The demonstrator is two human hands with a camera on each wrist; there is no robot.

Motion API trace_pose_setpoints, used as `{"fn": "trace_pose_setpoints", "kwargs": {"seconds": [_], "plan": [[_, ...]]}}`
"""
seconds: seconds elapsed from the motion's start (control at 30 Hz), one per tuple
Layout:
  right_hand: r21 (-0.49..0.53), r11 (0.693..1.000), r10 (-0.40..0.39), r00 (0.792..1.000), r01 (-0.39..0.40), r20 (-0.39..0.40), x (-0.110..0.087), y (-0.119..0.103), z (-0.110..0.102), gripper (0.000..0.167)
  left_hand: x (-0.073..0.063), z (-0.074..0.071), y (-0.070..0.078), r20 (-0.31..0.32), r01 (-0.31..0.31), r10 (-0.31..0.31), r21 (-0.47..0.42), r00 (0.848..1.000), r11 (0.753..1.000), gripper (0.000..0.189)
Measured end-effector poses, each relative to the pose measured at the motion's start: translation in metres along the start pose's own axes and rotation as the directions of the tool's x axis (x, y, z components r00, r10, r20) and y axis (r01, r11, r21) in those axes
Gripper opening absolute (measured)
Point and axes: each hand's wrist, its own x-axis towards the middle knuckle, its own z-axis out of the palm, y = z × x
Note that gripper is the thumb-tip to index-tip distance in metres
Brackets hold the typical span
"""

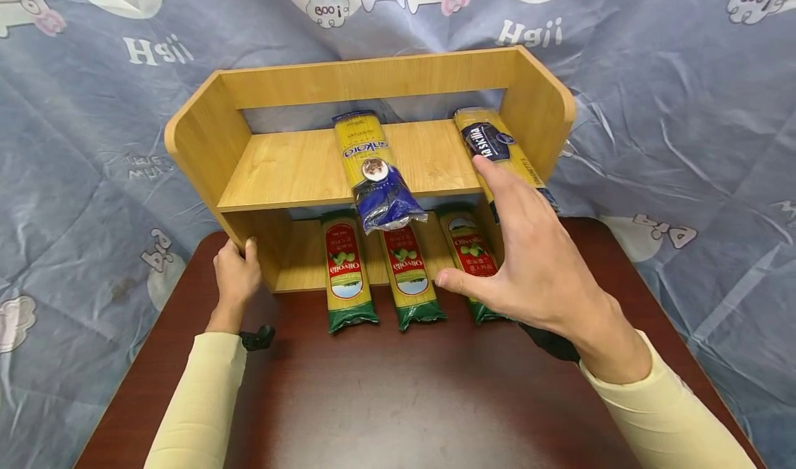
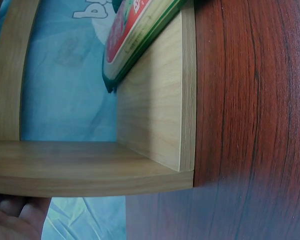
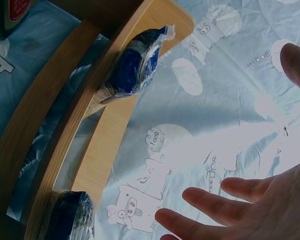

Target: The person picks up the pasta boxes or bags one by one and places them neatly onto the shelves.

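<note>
My left hand point(image 1: 238, 275) grips the left side panel point(image 2: 80, 182) of a two-tier wooden shelf point(image 1: 286, 168), low on its front edge. In the left wrist view its fingers point(image 2: 27, 215) show on the panel's outer side. My right hand point(image 1: 547, 269) is raised before the shelf's right half, thumb and fingers spread, holding nothing. Behind its fingertips, a yellow and dark-blue spaghetti pack point(image 1: 488, 137) lies on the upper tier by the right panel. A yellow and blue Ankara pasta pack point(image 1: 373, 168) lies mid-tier, its blue end jutting over the front edge.
Below, three red-labelled, green-ended Olivoilà pasta packs point(image 1: 345, 269) lie on the lower tier, their ends past its front edge. My right hand partly covers the rightmost pack point(image 1: 466, 244). The shelf stands on a dark red-brown table point(image 1: 373, 400), against a blue printed cloth point(image 1: 671, 110).
</note>
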Motion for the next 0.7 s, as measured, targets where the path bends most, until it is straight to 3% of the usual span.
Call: {"fn": "trace_pose_setpoints", "kwargs": {"seconds": [0.17, 0.37, 0.7], "plan": [[-0.035, 0.998, -0.056, 0.998, 0.055, -0.028, -0.005, -0.002, 0.001, 0.112, 0.000, -0.007, -0.001, 0.007, 0.005, -0.005, 0.017, 1.000, 1.000, 0.031], [-0.059, 0.996, -0.069, 0.997, 0.067, -0.033, -0.014, -0.003, -0.001, 0.112, 0.000, -0.010, 0.005, 0.051, 0.067, -0.067, 0.011, 0.996, 0.998, 0.032], [-0.098, 0.995, -0.014, 1.000, 0.013, -0.003, -0.032, 0.002, 0.003, 0.109, -0.013, -0.020, 0.021, 0.149, 0.089, -0.100, 0.082, 0.984, 0.993, 0.027]]}}
